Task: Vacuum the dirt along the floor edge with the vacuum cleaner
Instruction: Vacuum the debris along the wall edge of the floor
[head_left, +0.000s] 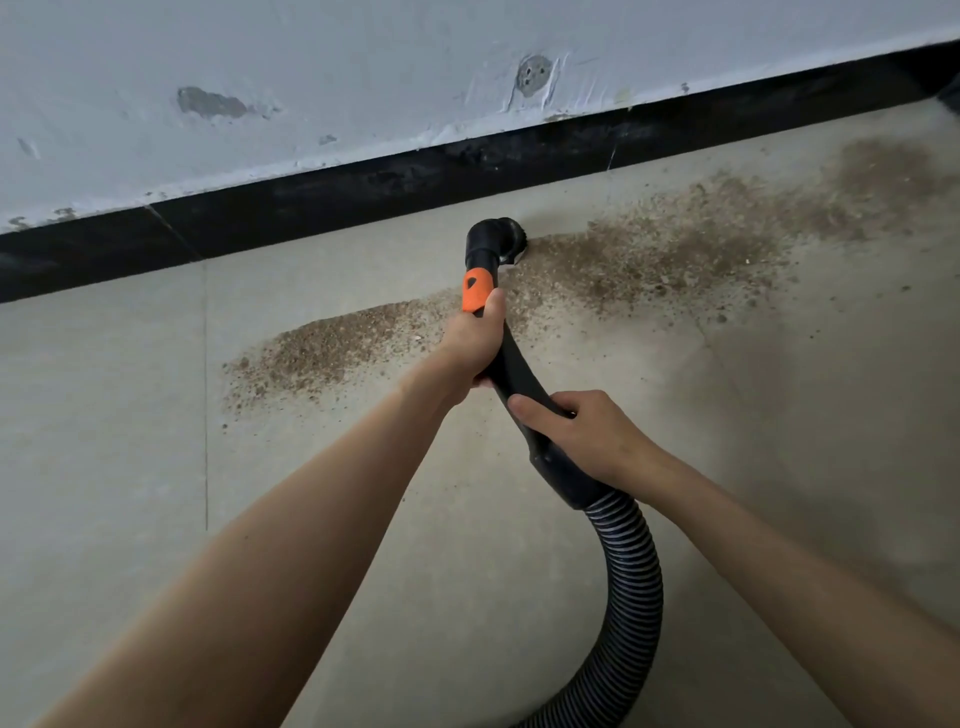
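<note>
A black vacuum wand with an orange collar reaches toward the wall. Its round brush nozzle rests on the floor at the edge of a brown dirt band. My left hand grips the wand just below the orange collar. My right hand grips the lower handle where the ribbed hose joins. A second dirt patch lies to the left of my left hand. The vacuum body is out of view.
A black baseboard runs along the foot of a scuffed white wall. The floor is beige tile with a grout line at the left. The hose curves down and leaves at the bottom edge.
</note>
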